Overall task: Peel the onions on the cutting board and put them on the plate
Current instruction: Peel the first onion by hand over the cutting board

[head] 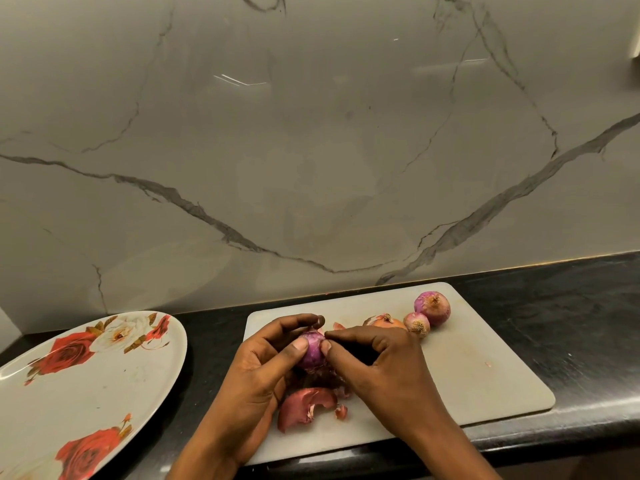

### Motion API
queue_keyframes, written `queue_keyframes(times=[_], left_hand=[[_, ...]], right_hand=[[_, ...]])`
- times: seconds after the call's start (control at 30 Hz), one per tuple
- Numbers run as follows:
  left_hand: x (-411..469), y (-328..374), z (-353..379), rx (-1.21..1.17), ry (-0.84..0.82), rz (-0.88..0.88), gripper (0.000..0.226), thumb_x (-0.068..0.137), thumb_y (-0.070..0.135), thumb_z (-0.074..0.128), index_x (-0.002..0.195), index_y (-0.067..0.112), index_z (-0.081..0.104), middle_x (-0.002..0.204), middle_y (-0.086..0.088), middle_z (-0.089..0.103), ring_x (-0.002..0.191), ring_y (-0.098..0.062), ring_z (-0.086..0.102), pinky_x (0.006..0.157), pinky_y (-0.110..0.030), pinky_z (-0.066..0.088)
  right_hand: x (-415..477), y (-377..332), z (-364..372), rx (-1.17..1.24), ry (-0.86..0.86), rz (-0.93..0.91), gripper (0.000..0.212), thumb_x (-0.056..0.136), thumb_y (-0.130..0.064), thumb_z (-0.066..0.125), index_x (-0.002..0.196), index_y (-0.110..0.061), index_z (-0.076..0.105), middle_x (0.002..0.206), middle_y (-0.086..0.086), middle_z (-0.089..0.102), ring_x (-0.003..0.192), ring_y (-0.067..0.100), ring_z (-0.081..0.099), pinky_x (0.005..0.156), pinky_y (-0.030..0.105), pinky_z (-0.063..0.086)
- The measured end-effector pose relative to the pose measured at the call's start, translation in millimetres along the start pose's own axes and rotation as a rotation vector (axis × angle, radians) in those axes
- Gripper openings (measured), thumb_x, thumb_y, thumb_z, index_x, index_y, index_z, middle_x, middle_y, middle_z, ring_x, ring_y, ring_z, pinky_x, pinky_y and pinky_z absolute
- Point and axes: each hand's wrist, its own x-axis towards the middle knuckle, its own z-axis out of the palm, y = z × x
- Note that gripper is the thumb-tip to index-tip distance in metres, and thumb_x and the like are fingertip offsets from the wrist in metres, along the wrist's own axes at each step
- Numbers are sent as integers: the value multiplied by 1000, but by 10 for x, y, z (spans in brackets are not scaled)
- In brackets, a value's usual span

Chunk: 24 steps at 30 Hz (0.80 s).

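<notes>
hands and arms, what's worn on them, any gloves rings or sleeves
Nothing worn: the left hand and right hand are bare, with no gloves, rings or watch showing. Both forearms are bare to the frame's edge, no sleeve in view.

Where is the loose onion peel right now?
Head view: the peel lies on the board, at its near-left, just below the held onion.

Partly unseen
Plate (104,386), left of the board (485,358), runs off-frame; left hand (263,368) and right hand (384,365) cover much of the onion (313,351).
</notes>
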Motion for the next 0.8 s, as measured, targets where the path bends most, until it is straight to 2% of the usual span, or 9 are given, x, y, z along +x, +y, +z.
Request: queue_keyframes(times=[0.13, 0.33, 0.43, 0.5, 0.63, 0.8], left_hand=[[20, -16, -26, -29, 24, 0, 30, 96, 6, 61, 121, 16, 76, 131, -14, 72, 122, -38, 69, 95, -49, 62], [15, -23, -19, -32, 23, 11, 33, 95, 4, 63, 127, 9, 70, 132, -13, 72, 123, -36, 69, 100, -52, 59], [19, -15, -7, -35, 57, 14, 34, 91, 8, 68, 125, 11, 72, 127, -11, 74, 118, -34, 72, 93, -43, 63], [26, -12, -11, -31, 87, 17, 33, 89, 12, 70, 122, 14, 74, 124, -11, 75, 116, -33, 73, 89, -39, 64], [35, -14, -13, -19, 122, 21, 31, 89, 18, 70, 119, 18, 76, 124, -11, 75, 117, -34, 72, 92, -43, 62], [20, 3, 16, 1, 123, 28, 28, 93, 21, 66, 118, 22, 78, 126, -12, 74, 116, -35, 73, 90, -44, 62]], right_hand=[[12, 29, -37, 12, 7, 6, 17, 90, -23, 78, 100, -36, 83, 85, -24, 78, 84, -2, 75, 73, 14, 58], [9, 80, -1, -67, 47, 20, 36, 90, -15, 75, 91, -52, 73, 85, -39, 71, 93, -9, 71, 77, 9, 56], [20, 146, 7, -69, 96, 49, 33, 90, -9, 70, 86, -41, 77, 87, -28, 74, 88, -1, 74, 76, 19, 62], [13, 139, 16, -63, 99, 66, 37, 92, -7, 68, 88, -42, 77, 84, -26, 75, 88, -2, 75, 76, 22, 64], [-5, 103, 23, -61, 95, 47, 29, 95, -10, 65, 98, -35, 82, 88, -25, 76, 91, -3, 73, 78, 20, 62], [-3, 98, 12, -55, 100, 40, 28, 97, -14, 65, 88, -38, 77, 89, -23, 75, 89, 2, 74, 76, 25, 64]])
